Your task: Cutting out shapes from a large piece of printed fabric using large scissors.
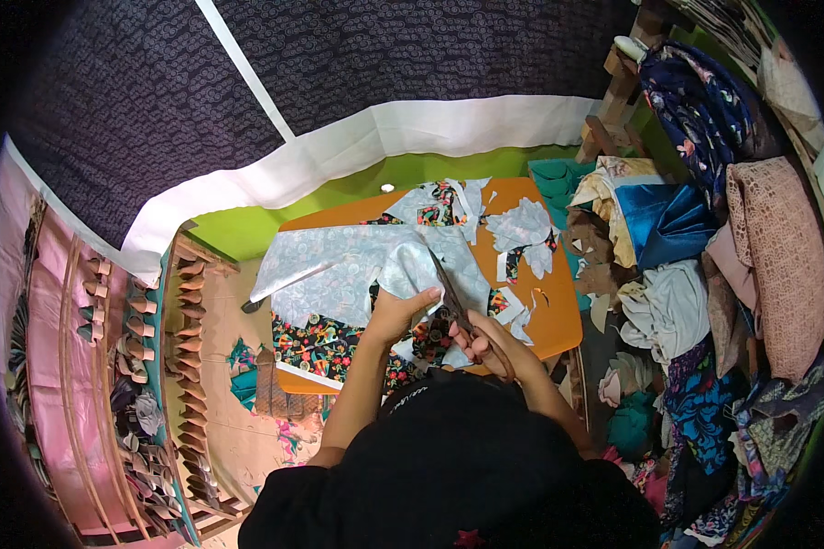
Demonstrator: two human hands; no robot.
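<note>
A large pair of dark metal scissors (pixel 450 291) is in my right hand (pixel 479 339), its fingers wrapped round the handles. The blades point away from me over the fabric. My left hand (pixel 398 313) pinches a lifted fold of patterned fabric (pixel 330 261), just left of the blades. The pale reverse of this cloth faces up. Its black side with a colourful floral print (pixel 316 348) shows along the near edge. Whether the blades are parted on the cloth is hard to make out. All this lies on an orange table (pixel 551 302).
Cut fabric pieces (pixel 522 233) lie at the table's far and right side. Bundles of cloth, among them a blue satin one (pixel 664 224), are piled on the right. Racks of shoe-like forms (pixel 190 357) stand on the left. A dark curtain (pixel 412 55) hangs beyond the table.
</note>
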